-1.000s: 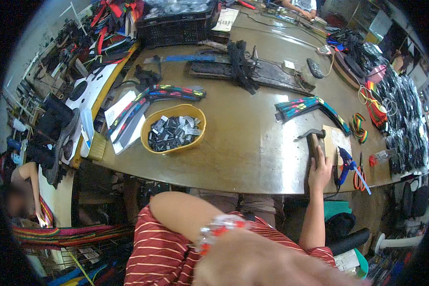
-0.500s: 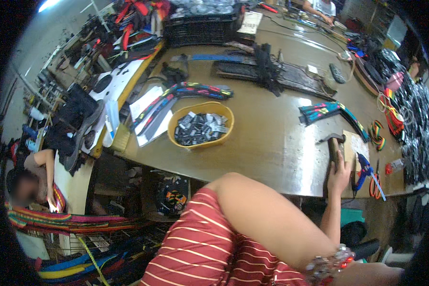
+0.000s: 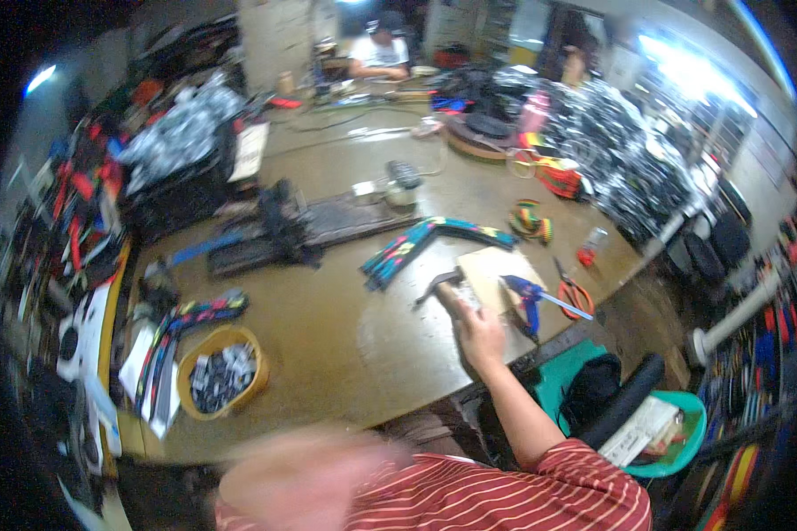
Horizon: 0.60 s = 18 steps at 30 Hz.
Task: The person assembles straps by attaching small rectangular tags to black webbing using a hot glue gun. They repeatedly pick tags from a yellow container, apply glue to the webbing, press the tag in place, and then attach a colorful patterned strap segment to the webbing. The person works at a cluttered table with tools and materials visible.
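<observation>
Wood and dark metal make up the hammer near the front edge of the tabletop, toward its right corner; the person's right hand is closed around its handle. At the lower edge of view the left arm is a blur, and I cannot tell whether its hand is open or closed. Beside the hammer, a blue glue gun and orange scissors lie unheld, just inside the front edge.

As far as I can judge, gathering is done: patterned teal straps lie bunched behind the hammer, and another strap bundle rests by the left edge. Near the front left corner, a yellow basin holds many loose labels, apparently unused. I see nothing being struck, glued or cut; how much remains, I cannot tell.
</observation>
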### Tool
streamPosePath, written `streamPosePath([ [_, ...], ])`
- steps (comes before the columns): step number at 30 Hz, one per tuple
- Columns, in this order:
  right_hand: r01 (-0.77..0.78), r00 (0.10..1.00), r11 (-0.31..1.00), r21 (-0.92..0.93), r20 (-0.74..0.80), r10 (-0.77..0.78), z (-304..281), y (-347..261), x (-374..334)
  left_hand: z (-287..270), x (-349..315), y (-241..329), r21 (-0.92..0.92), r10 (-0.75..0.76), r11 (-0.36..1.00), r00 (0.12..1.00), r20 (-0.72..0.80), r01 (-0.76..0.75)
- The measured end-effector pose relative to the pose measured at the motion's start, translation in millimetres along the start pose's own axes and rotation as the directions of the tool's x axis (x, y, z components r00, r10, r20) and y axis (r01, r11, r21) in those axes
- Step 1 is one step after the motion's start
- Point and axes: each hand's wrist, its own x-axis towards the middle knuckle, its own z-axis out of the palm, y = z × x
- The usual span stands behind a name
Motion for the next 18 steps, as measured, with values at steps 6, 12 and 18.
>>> streamPosePath([
  [6,-0.016,0.999,1.0,0.023,-0.037,0.016,0.0,1.1,-4.8,26.3,-12.5,56.4,0.064,0.115,0.993,0.948,-0.298,-0.1],
  [12,-0.011,0.999,0.999,0.032,-0.037,0.012,1.1,0.3,-3.3,43.9,-14.9,72.6,0.112,0.119,0.991,0.892,-0.437,-0.077],
  [18,-0.008,0.999,0.999,0.05,-0.04,0.01,4.0,1.9,-5.4,59.7,11.5,75.9,0.058,0.036,0.998,0.841,-0.54,-0.006],
])
